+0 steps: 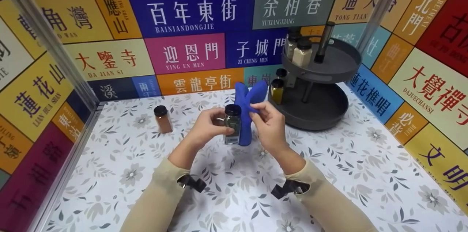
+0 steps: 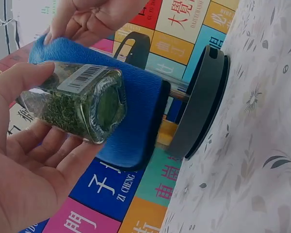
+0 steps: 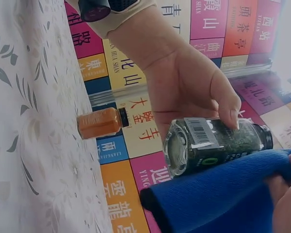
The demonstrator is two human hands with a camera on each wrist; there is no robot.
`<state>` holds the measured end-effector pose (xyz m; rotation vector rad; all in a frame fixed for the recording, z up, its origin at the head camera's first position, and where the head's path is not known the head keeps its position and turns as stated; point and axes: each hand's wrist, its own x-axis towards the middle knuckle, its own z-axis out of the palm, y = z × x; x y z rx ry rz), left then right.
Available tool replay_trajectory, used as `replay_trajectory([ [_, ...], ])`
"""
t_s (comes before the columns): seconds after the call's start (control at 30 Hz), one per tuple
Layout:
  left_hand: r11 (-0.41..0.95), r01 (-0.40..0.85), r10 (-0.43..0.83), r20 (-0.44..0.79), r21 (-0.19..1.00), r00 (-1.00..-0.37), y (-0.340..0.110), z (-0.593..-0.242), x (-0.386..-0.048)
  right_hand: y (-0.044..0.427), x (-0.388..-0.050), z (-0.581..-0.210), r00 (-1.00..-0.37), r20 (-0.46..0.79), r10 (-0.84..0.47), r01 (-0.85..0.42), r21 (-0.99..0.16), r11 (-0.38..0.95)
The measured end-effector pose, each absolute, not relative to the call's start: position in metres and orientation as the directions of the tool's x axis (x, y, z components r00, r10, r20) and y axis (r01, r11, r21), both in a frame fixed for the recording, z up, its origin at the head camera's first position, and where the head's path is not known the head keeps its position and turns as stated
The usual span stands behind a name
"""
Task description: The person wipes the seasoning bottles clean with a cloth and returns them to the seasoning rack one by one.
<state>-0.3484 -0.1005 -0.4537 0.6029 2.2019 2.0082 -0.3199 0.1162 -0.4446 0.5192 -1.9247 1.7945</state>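
My left hand (image 1: 209,126) grips a square glass jar (image 2: 77,99) of dried green herbs, with a black cap and a barcode label. The jar is held off the table. Beside it, a blue cloth (image 1: 245,122) with a dark edge hangs from my right hand (image 1: 270,124), whose thumb and fingers pinch its upper part. In the right wrist view the cloth (image 3: 223,189) lies along the side of the herb jar (image 3: 211,145); whether they press together I cannot tell.
A jar of orange-brown spice (image 1: 163,119) stands on the leaf-patterned table (image 1: 120,188) to the left. At the back right is a two-tier black rack (image 1: 310,115) holding several capped bottles, among them a yellow one (image 1: 277,92). Printed walls (image 1: 190,9) enclose the back and sides.
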Motion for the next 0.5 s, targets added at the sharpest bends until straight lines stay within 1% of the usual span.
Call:
replay_trajectory([
  [0.07,0.036,0.212,0.346,0.187,0.977,-0.920,-0.1004,-0.4544,-0.3489,0.1176,-0.3223,-0.4457,-0.865,0.501,-0.017,-0.499,-0.855,0.142],
  [0.17,0.023,0.215,0.326,0.196,0.976,-0.925,-0.1019,-0.4545,-0.3490,0.1188,-0.3255,-0.4482,-0.927,0.351,-0.136,-0.376,-0.883,0.282],
  [0.23,0.020,0.221,0.316,0.204,0.975,-0.927,-0.1030,-0.4536,-0.3482,0.1193,-0.3263,-0.4498,-0.942,0.252,-0.223,-0.322,-0.867,0.379],
  [0.3,0.032,0.235,0.308,0.214,0.972,-0.927,-0.1039,-0.4533,-0.3478,0.1191,-0.3258,-0.4497,-0.942,0.188,-0.279,-0.301,-0.842,0.448],
  [0.33,0.040,0.245,0.305,0.221,0.969,-0.926,-0.1041,-0.4528,-0.3474,0.1187,-0.3252,-0.4492,-0.942,0.173,-0.288,-0.295,-0.836,0.463],
  [0.4,0.052,0.262,0.304,0.235,0.964,-0.923,-0.1040,-0.4521,-0.3470,0.1176,-0.3241,-0.4484,-0.948,0.178,-0.264,-0.287,-0.840,0.460],
  [0.5,0.063,0.277,0.310,0.245,0.959,-0.919,-0.1039,-0.4518,-0.3464,0.1155,-0.3218,-0.4458,-0.953,0.250,-0.171,-0.296,-0.889,0.350],
])
